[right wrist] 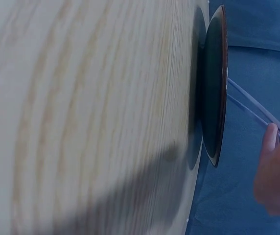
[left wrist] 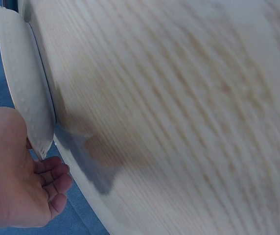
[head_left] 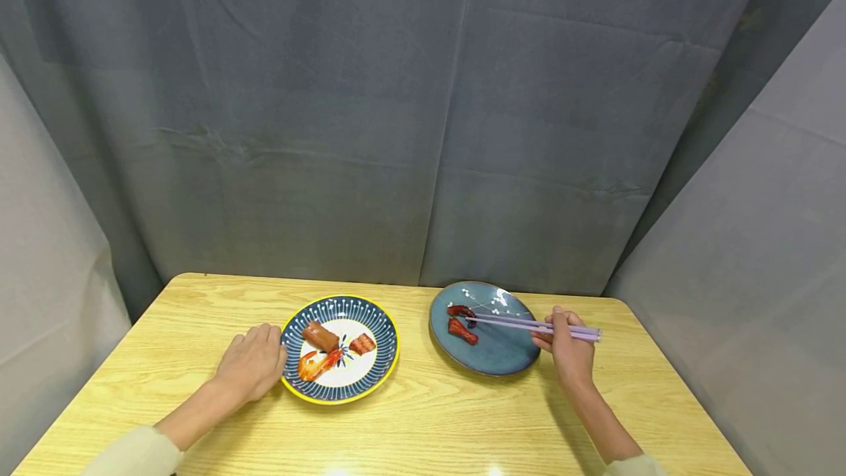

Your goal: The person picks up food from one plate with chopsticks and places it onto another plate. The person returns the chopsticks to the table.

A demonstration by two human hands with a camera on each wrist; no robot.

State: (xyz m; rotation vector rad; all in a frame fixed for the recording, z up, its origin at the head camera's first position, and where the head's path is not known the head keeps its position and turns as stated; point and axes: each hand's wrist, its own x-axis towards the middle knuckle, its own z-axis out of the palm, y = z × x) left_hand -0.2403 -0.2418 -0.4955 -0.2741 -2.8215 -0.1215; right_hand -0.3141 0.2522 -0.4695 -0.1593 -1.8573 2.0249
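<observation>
My left hand (head_left: pixel 254 362) grips the left rim of a blue-and-white patterned plate (head_left: pixel 385 362) with a yellow edge; the left wrist view shows the curled fingers (left wrist: pixel 57 182) at its rim. On this plate lie a shrimp (head_left: pixel 319 365), a thick brown piece of food (head_left: pixel 321 337) and a small reddish-brown piece (head_left: pixel 362 344). My right hand (head_left: pixel 570 347) holds a pair of pale purple chopsticks (head_left: pixel 515 322) over a blue-grey plate (head_left: pixel 496 358). Their tips meet a dark red, curved piece of food (head_left: pixel 460 311). Just below it lies a red, drumstick-shaped piece (head_left: pixel 463 331).
Both plates stand apart on a light wood-grain table (head_left: pixel 423 432). A grey curtain (head_left: pixel 297 131) hangs behind its back edge, and paler cloth (head_left: pixel 740 241) hangs at the sides.
</observation>
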